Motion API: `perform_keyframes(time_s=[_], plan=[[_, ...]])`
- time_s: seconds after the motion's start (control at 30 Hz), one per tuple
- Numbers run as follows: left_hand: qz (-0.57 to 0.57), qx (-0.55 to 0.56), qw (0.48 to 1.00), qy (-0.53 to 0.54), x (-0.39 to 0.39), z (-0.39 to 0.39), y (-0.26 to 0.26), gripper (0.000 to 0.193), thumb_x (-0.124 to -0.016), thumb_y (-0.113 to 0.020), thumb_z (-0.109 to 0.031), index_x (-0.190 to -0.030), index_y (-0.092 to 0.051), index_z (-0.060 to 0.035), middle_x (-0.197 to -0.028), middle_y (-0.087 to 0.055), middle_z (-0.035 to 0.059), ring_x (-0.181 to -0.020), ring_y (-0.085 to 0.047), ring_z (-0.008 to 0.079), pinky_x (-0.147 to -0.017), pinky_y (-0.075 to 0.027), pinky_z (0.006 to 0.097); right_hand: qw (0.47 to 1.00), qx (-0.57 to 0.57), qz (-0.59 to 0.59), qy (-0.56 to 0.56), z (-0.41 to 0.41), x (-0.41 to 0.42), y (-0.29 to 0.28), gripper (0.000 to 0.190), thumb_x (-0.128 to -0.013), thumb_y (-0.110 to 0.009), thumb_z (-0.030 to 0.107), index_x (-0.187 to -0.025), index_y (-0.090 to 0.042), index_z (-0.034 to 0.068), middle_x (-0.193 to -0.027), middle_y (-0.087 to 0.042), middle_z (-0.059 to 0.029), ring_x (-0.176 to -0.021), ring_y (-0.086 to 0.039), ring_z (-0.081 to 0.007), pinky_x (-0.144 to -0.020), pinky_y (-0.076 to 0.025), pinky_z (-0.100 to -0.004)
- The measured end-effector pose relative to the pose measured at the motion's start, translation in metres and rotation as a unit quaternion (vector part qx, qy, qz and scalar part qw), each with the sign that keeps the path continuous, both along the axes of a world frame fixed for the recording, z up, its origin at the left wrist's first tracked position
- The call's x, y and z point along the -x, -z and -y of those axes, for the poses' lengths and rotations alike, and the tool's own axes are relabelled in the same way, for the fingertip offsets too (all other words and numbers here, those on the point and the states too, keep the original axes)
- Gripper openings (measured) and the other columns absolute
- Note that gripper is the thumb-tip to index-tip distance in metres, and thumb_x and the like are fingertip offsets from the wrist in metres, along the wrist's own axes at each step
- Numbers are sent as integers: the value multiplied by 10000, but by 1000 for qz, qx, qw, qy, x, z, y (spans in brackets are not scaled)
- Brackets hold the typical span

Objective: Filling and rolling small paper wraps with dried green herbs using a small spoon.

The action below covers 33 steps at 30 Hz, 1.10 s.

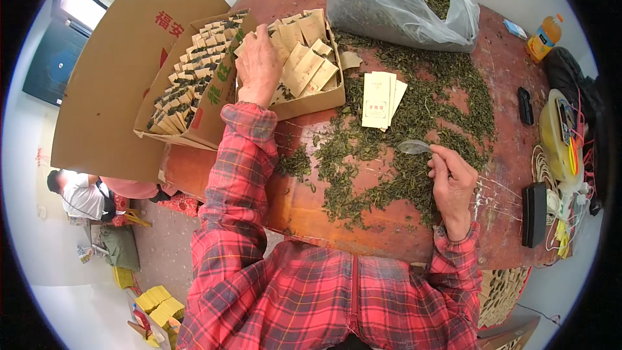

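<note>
My left hand (259, 64) reaches over the left side of a shallow cardboard box (311, 105) holding small kraft paper packets (302, 69); its fingertips touch packets, but whether they grip one is hidden. Between thumb and fingers of my right hand (453, 182) is a clear plastic spoon (414, 147), its bowl above loose dried tea leaves (362, 189) spread over the table. A few flat paper packets (376, 99) with printing lie overlapped on the leaves, beyond the spoon. At the far side stands an open plastic bag (388, 14) of the same leaves.
At left, a larger cardboard box (209, 126) holds rows of leaf-filled packets beside its raised flap (116, 73). A juice bottle (544, 39), black case (534, 215), plastic container (551, 121) and cables line the red table's (510, 155) right side. A person (85, 194) sits beyond the table, at far left.
</note>
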<state>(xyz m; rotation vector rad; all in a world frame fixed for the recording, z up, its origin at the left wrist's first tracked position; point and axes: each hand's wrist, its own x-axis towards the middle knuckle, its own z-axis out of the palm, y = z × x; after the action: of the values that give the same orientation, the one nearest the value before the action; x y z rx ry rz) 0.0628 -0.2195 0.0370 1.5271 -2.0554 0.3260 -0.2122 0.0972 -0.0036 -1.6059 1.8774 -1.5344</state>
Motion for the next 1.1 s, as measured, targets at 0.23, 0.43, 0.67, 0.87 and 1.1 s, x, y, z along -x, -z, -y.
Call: perform_keyframes(time_s=[0.23,0.43,0.67,0.87,1.1], plan=[[-44,-8,998,40,-13,15,6,268,-982,-625,-178,-1230,-650,-82,-1140,-706,219,-1004,-690,448,-849,-551,538,1000,-10,-2,-6,0,0,0,173,-1012,-633,-7,-1144,-744,-17,-813,-724,-73,-653,-657,-109,-567,-508,-256],[-100,-69,990,66,-14,28,3,232,-1013,-605,-209,-1161,-670,-42,-1021,-734,256,-1006,-694,462,-858,-540,522,1000,-11,2,-5,0,1,1,175,-1010,-635,-4,-1146,-745,-18,-805,-720,-72,-645,-654,-105,-564,-509,-256],[-106,-81,988,75,-23,48,8,255,-1027,-581,-228,-1121,-679,-12,-984,-737,258,-891,-727,421,-805,-569,473,1000,-19,-7,-3,2,1,2,172,-1010,-636,6,-1138,-750,-11,-792,-717,-66,-636,-652,-101,-563,-511,-253],[-141,-225,960,90,-25,58,-4,267,-1037,-573,-231,-1072,-673,14,-896,-731,242,-619,-724,277,-663,-585,427,999,-26,-17,-15,2,3,1,176,-987,-642,-29,-1128,-746,-18,-842,-738,-109,-668,-707,-139,-564,-560,-269],[-63,24,991,119,-10,22,8,317,-947,-695,-158,-1186,-573,10,-883,-702,244,-825,-721,409,-754,-568,482,1000,-23,-13,-8,1,3,1,173,-982,-644,-36,-1126,-739,-28,-842,-734,-115,-676,-709,-144,-567,-546,-279]])
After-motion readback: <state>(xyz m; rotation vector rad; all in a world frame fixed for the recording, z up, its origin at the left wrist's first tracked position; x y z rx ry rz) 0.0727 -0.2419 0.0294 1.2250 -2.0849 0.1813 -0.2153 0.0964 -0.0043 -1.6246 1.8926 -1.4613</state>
